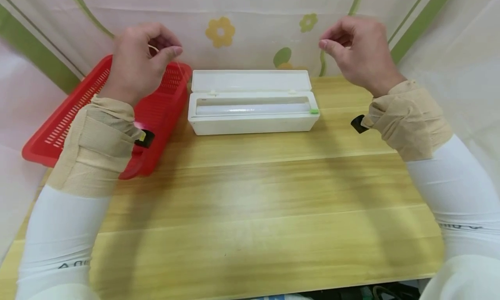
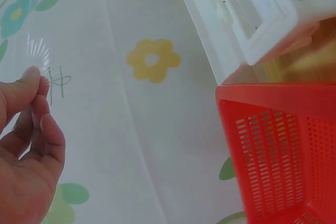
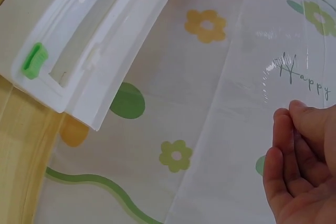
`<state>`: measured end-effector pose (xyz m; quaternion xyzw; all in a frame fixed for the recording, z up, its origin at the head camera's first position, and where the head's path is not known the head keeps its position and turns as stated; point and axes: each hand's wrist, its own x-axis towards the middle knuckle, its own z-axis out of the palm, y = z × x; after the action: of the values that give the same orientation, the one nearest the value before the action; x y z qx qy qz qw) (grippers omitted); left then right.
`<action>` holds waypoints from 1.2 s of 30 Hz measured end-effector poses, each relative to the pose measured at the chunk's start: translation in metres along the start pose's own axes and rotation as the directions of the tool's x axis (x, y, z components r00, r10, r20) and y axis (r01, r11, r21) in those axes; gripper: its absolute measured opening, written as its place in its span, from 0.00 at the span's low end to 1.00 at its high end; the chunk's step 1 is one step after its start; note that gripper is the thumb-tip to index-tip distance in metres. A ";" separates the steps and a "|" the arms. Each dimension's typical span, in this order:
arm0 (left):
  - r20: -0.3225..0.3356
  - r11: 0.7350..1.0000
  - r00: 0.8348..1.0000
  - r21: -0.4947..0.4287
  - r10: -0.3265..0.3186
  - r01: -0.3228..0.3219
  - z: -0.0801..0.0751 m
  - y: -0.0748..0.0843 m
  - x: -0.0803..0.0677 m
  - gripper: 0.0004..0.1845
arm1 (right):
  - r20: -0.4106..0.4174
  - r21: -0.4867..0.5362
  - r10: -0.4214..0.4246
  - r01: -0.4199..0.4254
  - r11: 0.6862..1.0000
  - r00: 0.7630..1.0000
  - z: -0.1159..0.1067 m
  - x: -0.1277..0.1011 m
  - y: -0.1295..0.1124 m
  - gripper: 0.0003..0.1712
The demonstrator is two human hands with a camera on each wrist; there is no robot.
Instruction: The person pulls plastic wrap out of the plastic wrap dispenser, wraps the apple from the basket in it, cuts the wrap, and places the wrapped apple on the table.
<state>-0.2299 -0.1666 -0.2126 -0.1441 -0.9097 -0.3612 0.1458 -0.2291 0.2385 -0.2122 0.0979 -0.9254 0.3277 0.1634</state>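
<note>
A sheet of clear cling film (image 3: 273, 72) is held stretched in the air above the far edge of the desk (image 1: 250, 213). One top corner is pinched between thumb and forefinger of the left hand (image 1: 136, 65), the other in the same way by the right hand (image 1: 357, 52); both grips are closed on the film, as the crinkled fans of plastic at the fingertips show in the wrist views. The film runs down toward the white dispenser box (image 1: 251, 113), which stands with its lid open near the middle of the far edge, the roll lying inside and a green slider (image 1: 314, 111) parked at its right end. A red slotted basket (image 1: 113, 117) sits at the far left corner, just beside the box.

The step in hand is judged to be the drawing out of a length of film (it is barely visible from the head camera, so its lower edge cannot be traced). For this to go well, both corners should be kept level and equally taut, so that the sheet is not allowed to fold onto itself. The pull is best made straight and evenly, away from the box, with the pinches kept near the corners.
</note>
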 end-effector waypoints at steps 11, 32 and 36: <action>-0.011 0.997 0.998 0.050 0.062 -0.061 -0.004 0.005 0.002 0.10 | 0.022 -0.004 0.038 -0.038 0.999 0.999 -0.007 0.000 -0.006 0.10; -0.031 0.998 0.999 0.052 0.030 -0.028 -0.010 0.016 0.014 0.12 | 0.016 -0.034 0.037 -0.036 0.999 0.999 -0.017 0.011 -0.011 0.04; -0.026 0.999 1.000 0.044 0.012 -0.010 -0.012 0.020 0.015 0.12 | 0.005 -0.052 0.038 -0.038 0.998 0.999 -0.020 0.013 -0.013 0.03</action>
<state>-0.2345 -0.1586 -0.1865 -0.1411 -0.9146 -0.3422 0.1627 -0.2328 0.2402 -0.1854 0.0771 -0.9358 0.3063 0.1567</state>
